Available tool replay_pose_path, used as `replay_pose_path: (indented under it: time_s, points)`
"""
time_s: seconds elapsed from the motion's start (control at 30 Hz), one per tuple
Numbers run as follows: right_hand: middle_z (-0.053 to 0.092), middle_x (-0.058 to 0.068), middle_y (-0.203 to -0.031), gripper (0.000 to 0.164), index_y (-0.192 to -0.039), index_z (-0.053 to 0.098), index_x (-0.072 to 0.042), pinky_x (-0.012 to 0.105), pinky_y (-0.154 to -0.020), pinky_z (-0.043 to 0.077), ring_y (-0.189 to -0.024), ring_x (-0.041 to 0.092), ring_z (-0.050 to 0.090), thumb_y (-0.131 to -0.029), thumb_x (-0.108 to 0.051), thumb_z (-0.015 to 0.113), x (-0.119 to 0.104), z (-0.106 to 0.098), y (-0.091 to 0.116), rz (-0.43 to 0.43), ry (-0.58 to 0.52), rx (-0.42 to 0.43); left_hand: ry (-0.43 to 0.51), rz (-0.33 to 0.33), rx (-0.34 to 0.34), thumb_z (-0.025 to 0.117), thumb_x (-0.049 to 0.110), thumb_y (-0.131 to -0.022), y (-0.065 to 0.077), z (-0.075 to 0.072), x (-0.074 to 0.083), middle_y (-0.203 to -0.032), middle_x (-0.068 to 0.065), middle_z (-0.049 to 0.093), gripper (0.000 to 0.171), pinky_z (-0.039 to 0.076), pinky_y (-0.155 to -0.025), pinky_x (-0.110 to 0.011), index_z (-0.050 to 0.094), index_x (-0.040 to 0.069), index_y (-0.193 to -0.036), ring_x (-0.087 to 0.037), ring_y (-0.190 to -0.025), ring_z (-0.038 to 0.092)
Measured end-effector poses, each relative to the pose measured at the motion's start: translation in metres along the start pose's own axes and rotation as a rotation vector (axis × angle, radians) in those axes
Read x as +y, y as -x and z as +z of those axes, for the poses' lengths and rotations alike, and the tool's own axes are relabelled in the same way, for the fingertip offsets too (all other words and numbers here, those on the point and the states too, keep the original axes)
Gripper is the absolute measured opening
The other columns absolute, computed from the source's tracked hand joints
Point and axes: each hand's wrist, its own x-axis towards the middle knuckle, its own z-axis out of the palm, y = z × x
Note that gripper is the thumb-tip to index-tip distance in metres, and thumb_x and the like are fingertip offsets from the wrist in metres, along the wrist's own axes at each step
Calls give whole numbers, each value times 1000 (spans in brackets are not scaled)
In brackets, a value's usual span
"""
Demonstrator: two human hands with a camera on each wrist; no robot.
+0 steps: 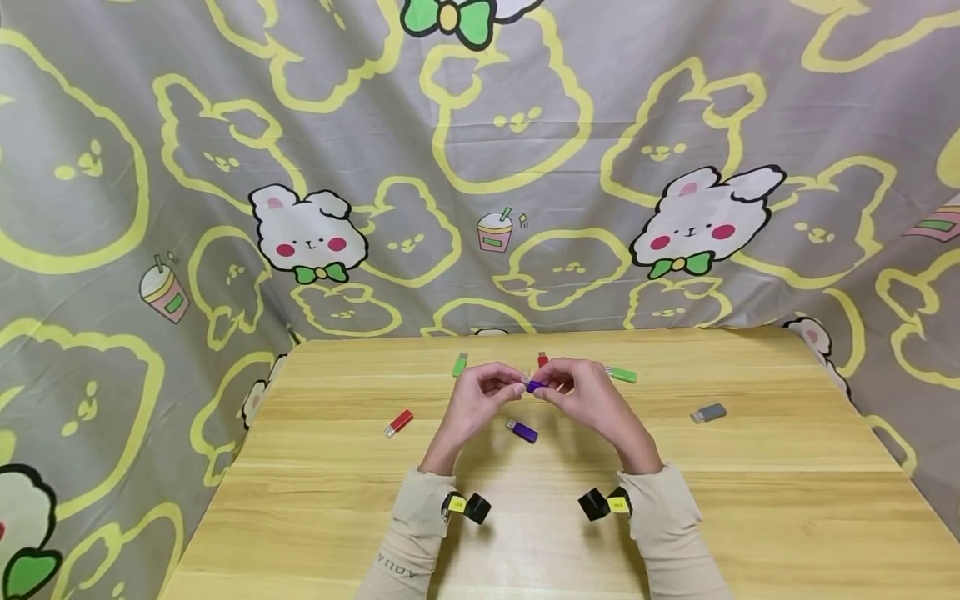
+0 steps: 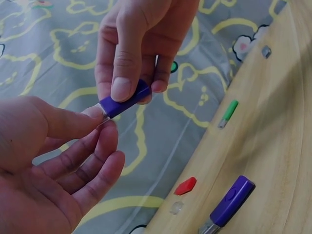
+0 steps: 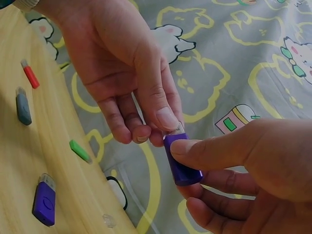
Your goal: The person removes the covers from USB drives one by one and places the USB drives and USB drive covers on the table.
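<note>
A grey curtain (image 1: 555, 212) is hanging behind the table (image 1: 315, 500) and flanking it left and right. White rabbits (image 1: 311, 227) and pink cups (image 1: 495, 236) are dotting the curtain among yellow outlines (image 1: 141, 187). Pale light (image 1: 525, 546) is glossing the table's near middle.

Deep purple coloured the held USB stick (image 2: 116, 106), matched by a second purple stick (image 1: 522, 431) at its 6 o'clock in the head view. Red showed on a stick (image 1: 543, 360) at 12 and another stick (image 1: 402, 421) between 8 and 9; bright green on a stick (image 1: 460, 365) between 9 and 10; grey on a stick (image 1: 710, 412) near 3. The tabletop (image 1: 315, 500) was streaked tan woodgrain, the sleeves (image 1: 412, 533) beige. At 12 o'clock, a grey curtain (image 1: 390, 150) bore yellow animal outlines, pink-cheeked white rabbits (image 1: 311, 225) and pink cups (image 1: 495, 239).
</note>
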Motion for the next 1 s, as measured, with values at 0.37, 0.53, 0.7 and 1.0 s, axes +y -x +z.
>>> replay_pose_path:
  time_s: [0.37,0.53,0.7,1.0]
  points:
    - [71,-8,-80,6,-92,78,-10,27,-68,55,-74,9,64,-88,-8,82,-1,-1,0,-19,17,-1,-17,-31,-35,71,-9,-91,-1,-3,3,-97,-26,72,12,60,-74,-30,71,-12,-103,-36,-83,71]
    - [71,-8,-80,5,-92,78,-10,27,-68,55,-74,9,64,-89,-9,81,-3,-2,0,-15,20,-7,-12,-25,-19,72,-5,-92,0,-2,2,-98,-24,73,13,61,-75,-33,73,-9,-104,-34,-84,72]
    - [70,-6,-80,5,-91,77,-10,27,-67,54,-73,10,62,-89,-7,81,-1,-6,2,7,50,-25,12,-33,53,73,-3,-92,3,-12,2,-98,-19,73,12,61,-78,-38,74,-5,-105,-22,-82,71]
    - [72,0,-86,10,-97,77,-7,28,-68,55,-77,15,66,-88,-3,80,8,-16,5,47,24,-32,2,-32,66,74,0,-93,3,-23,2,-97,-20,73,11,61,-78,-40,74,-5,-103,-26,-82,71]
